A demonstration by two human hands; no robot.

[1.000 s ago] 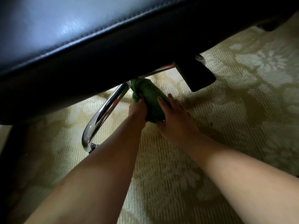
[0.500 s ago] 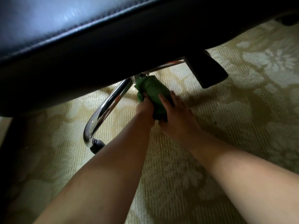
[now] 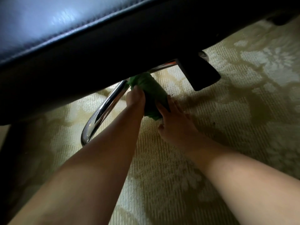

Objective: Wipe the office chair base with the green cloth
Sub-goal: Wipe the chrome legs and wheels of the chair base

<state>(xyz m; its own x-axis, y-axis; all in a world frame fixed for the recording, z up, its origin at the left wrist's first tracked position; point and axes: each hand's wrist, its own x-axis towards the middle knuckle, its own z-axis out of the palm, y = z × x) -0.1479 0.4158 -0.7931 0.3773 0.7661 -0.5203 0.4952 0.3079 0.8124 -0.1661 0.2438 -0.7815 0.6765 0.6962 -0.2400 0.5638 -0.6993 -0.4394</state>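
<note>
The green cloth [image 3: 150, 93] is wrapped around a leg of the chrome chair base, just under the black seat [image 3: 81, 46]. My left hand [image 3: 135, 99] grips the cloth's left side. My right hand [image 3: 174, 122] holds its right side, fingers curled over the fabric. Another chrome leg [image 3: 103, 111] curves down to the left of my left forearm, and a third chrome leg [image 3: 162, 67] runs right under the seat. The base's hub is hidden by the seat and cloth.
A black lever paddle [image 3: 201, 75] hangs from under the seat to the right of the cloth. Pale patterned carpet [image 3: 243, 103] covers the floor. A dark upright shape [image 3: 6, 151] stands at the far left edge.
Both hands stay on the cloth and have slid with it a little up the leg toward the hub. The caster under the left chrome leg is now hidden behind my left forearm.
</note>
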